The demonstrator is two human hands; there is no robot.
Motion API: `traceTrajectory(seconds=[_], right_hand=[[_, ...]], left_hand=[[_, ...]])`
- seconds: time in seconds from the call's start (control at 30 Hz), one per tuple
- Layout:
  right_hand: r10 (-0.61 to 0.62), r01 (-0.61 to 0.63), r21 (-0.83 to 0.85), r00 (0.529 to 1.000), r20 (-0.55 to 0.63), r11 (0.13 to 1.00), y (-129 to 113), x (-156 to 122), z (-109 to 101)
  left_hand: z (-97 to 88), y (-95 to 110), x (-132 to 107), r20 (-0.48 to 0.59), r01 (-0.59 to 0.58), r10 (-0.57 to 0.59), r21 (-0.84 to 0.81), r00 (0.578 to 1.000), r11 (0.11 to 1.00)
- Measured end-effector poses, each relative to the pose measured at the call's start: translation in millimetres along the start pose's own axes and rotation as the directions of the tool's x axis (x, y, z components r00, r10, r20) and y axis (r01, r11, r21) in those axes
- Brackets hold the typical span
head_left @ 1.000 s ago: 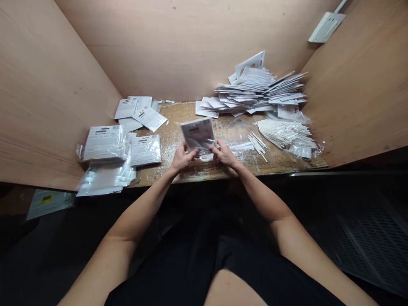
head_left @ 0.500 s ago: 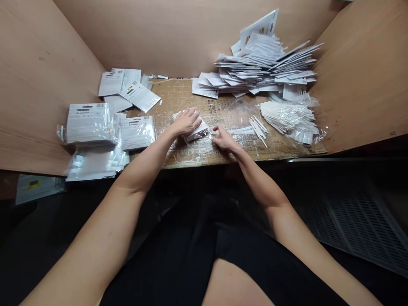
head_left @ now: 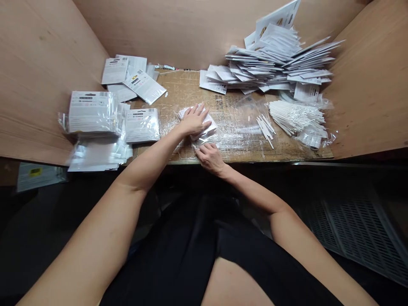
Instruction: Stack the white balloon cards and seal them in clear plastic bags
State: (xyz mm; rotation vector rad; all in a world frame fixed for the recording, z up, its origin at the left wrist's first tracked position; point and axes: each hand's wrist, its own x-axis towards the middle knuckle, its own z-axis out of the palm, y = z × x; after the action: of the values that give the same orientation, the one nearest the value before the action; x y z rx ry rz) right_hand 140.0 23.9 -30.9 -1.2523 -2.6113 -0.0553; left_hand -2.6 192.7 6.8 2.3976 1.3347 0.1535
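Observation:
My left hand (head_left: 194, 121) lies flat with fingers spread on a small stack of white cards (head_left: 212, 125) in the middle of the worktop. Clear plastic film wraps round this stack and catches the light. My right hand (head_left: 211, 158) is closed at the near edge of the stack, its curled fingers on the loose end of the clear plastic bag (head_left: 199, 144). The fingertips are partly hidden. Right of the hands, several thin white sticks (head_left: 266, 129) lie loose beside a flat clear bag (head_left: 247, 110).
Packed card bundles (head_left: 92, 112) and a second bundle (head_left: 142, 125) stand on the left. A tall heap of white cards (head_left: 267, 63) fills the back right. Below it sits a bag of white sticks (head_left: 296, 117). Wooden panels (head_left: 178, 34) enclose the worktop.
My right hand has moved from the right side of the card stack to its near edge, and its fingers have curled in. My left hand stays on the stack. The view has shifted slightly.

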Motion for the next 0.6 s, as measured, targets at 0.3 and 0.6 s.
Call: traceTrajectory(seconds=[0.3, 0.6], right_hand=[[0.041, -0.061, 0.201, 0.994, 0.100, 0.978, 11.4, -0.1, -15.4], [-0.105, 0.057, 0.299, 0.984, 0.147, 0.952, 22.2, -18.0, -29.8]], left_hand=[[29.3, -6.7, -29.2, -0.150, -0.234, 0.236, 0.031, 0.960, 0.972], [36.2, -6.9, -29.5, -0.175, -0.244, 0.253, 0.073, 0.952, 0.967]])
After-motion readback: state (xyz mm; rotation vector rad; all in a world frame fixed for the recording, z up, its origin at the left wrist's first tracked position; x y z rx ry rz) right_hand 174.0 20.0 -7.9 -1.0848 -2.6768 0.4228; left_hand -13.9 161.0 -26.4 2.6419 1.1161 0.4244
